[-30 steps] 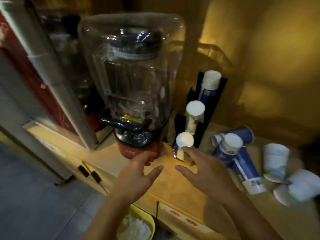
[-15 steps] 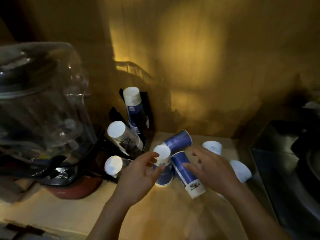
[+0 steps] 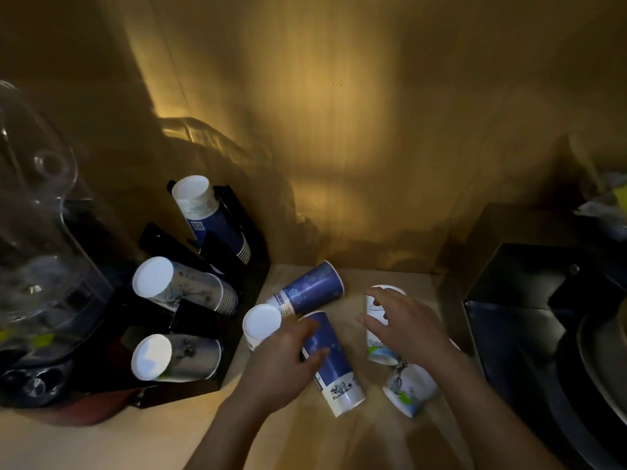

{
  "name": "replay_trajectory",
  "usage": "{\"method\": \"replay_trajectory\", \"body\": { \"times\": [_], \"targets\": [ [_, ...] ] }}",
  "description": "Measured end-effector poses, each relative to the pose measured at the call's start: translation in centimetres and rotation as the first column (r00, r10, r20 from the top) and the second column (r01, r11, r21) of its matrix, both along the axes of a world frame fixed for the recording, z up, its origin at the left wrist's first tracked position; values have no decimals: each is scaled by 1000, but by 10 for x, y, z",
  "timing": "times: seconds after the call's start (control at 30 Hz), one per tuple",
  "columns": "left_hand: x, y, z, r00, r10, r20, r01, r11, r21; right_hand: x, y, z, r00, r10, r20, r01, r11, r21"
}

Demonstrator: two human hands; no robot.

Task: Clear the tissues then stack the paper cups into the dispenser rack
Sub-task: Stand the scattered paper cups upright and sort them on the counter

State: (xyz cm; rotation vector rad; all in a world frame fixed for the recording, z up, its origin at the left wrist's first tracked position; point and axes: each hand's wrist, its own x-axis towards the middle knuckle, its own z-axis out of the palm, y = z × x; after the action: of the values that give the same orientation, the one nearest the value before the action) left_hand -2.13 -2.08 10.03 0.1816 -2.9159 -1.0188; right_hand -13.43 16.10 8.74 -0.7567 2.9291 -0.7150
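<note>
A black dispenser rack [image 3: 190,320] at the left holds three slanted cup stacks: top [image 3: 207,215], middle [image 3: 183,288], bottom [image 3: 173,356]. Loose paper cups lie on the counter to its right. My left hand [image 3: 281,361] rests on a blue cup [image 3: 334,368] lying on its side, fingers curled over it, beside an upturned white-bottomed cup [image 3: 262,324]. Another blue cup [image 3: 310,290] lies behind them. My right hand [image 3: 403,325] hovers with spread fingers over an upturned white cup [image 3: 378,344]. A second white cup [image 3: 409,390] lies tipped near my right wrist. No tissues are visible.
A clear blender jar [image 3: 37,232] on a red base stands left of the rack. A dark metal box [image 3: 543,317] borders the counter [image 3: 305,435] at the right. A yellow-lit wall closes the back.
My view has swung right, from the blender to the loose cups. Both hands moved from the rack's bottom stack to the cups; the left settled onto the blue one, the right reached the white one.
</note>
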Motion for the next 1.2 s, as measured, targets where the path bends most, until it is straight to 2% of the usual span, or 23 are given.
{"method": "replay_trajectory", "body": {
  "times": [0.17,0.33,0.47,0.53,0.67,0.77,0.87,1.0,1.2],
  "targets": [
    [-13,6,-29,988,-145,51,154,958,-243,-4,0,-10,998,-29,59,29,1000,-6],
    [-30,20,-67,930,-299,211,364,815,-451,-2,-4,-21,995,-1,102,-7,997,74],
    [-31,27,-87,859,-369,354,508,689,-517,-16,-12,-28,994,12,113,-25,993,118],
    [-31,25,-90,845,-415,336,534,642,-550,-25,-18,-31,992,46,120,-62,990,130],
    [-35,22,-103,837,-466,286,540,619,-570,-45,-32,-36,985,123,124,-138,983,122],
    [-41,17,-115,841,-474,260,532,639,-556,-62,-44,-35,972,193,137,-210,970,121],
    [-47,17,-121,883,-422,206,465,725,-508,-78,-58,-35,953,270,136,-291,941,175],
    [-51,23,-125,925,-372,72,361,806,-470,-96,-85,-38,912,407,43,-404,878,255],
    [-61,26,-118,956,-278,-90,216,880,-422,-118,-125,-53,761,649,4,-595,696,402]
  ]
}}
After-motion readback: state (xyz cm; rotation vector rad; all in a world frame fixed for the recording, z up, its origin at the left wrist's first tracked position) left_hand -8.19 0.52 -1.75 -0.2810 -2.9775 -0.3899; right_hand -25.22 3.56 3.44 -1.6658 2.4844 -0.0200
